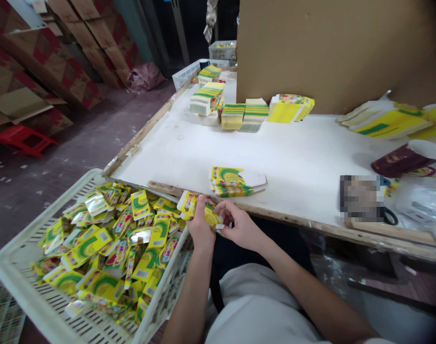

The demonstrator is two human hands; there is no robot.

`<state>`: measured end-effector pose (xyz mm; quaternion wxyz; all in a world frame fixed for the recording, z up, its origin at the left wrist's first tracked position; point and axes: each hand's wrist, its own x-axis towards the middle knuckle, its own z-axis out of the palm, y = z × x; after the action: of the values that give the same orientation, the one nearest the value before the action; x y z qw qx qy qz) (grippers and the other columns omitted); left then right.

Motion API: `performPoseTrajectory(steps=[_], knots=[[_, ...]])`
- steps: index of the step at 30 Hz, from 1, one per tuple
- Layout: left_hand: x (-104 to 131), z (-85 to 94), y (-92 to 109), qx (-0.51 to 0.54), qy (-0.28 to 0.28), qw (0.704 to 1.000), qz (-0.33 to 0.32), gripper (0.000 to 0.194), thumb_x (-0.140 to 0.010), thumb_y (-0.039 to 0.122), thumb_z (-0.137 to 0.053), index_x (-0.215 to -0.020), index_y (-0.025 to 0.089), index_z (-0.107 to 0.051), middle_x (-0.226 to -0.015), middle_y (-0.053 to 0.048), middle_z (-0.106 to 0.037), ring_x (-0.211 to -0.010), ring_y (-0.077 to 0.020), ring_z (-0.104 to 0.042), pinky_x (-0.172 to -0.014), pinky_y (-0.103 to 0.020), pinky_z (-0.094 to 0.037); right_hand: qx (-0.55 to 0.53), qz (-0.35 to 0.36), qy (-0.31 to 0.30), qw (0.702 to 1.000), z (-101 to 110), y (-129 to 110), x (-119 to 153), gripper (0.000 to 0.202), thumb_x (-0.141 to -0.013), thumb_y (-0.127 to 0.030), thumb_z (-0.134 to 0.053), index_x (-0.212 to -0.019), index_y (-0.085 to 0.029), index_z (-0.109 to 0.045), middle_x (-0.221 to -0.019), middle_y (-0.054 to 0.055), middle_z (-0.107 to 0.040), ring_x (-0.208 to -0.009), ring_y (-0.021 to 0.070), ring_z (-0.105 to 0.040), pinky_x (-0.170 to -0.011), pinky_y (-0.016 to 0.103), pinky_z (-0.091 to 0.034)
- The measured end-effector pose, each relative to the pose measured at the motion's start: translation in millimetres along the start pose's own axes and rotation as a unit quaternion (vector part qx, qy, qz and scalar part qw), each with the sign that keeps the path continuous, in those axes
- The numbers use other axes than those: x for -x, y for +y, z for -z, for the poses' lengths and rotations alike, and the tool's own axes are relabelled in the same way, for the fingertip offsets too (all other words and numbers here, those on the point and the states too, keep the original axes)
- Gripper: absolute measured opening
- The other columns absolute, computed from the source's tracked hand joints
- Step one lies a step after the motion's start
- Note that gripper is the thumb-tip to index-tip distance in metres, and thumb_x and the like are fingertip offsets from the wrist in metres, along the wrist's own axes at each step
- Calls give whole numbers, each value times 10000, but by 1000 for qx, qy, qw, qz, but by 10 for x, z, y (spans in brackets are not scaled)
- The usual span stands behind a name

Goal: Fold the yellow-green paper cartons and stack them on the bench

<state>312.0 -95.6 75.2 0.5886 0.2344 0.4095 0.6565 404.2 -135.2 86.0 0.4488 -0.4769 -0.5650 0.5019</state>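
My left hand [202,222] is closed around a small yellow and green printed carton [189,204], thumb on top, just over the table's front edge. At the carton's near end, the fingers of my right hand [239,225] pinch its end, where a white flap shows. The carton's far end also has white flaps sticking out. Just beyond my hands, a small pile of flattened cartons [228,181] lies on the white table [293,167]. Left of my hands, a white plastic basket [19,282] holds many yellow cartons [92,246] lying in a jumble.
Stacks of flat cartons [245,116] line the table's back, before a tall cardboard sheet [332,52]. At the right lie a maroon paper cup [400,160] and clear plastic wrap [424,198]. A red stool [24,140] and large boxes [49,62] stand on the floor at left.
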Motion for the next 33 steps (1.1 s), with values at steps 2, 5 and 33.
performPoseTrajectory(steps=[2, 5, 33], knots=[[27, -4, 23, 4, -28, 1000, 5, 235, -682, 364, -669, -837, 201, -601, -736, 17, -567, -680, -99, -560, -681, -229, -465, -36, 5, -4, 999, 17, 2, 4, 247, -712, -159, -560, -923, -191, -436, -679, -48, -416, -569, 86, -396, -532, 213, -351], [70, 2, 52, 12, -96, 995, 20, 396, -607, 495, -688, -873, 212, -615, -841, -33, -609, -811, -169, -589, -769, -290, -479, -82, 20, -3, 996, 80, 18, 14, 259, -720, -227, -609, -908, -193, -434, -698, -40, -417, -587, 88, -390, -541, 214, -348], [109, 1, 20, -3, -122, 990, -74, 327, -625, 362, -713, -855, 202, -543, -697, 33, -530, -576, -85, -493, -562, -203, -428, 131, 117, 84, 981, 53, -118, 192, 394, -727, -58, -514, -1090, -207, -551, -996, 53, -623, -864, 177, -570, -758, 296, -450]])
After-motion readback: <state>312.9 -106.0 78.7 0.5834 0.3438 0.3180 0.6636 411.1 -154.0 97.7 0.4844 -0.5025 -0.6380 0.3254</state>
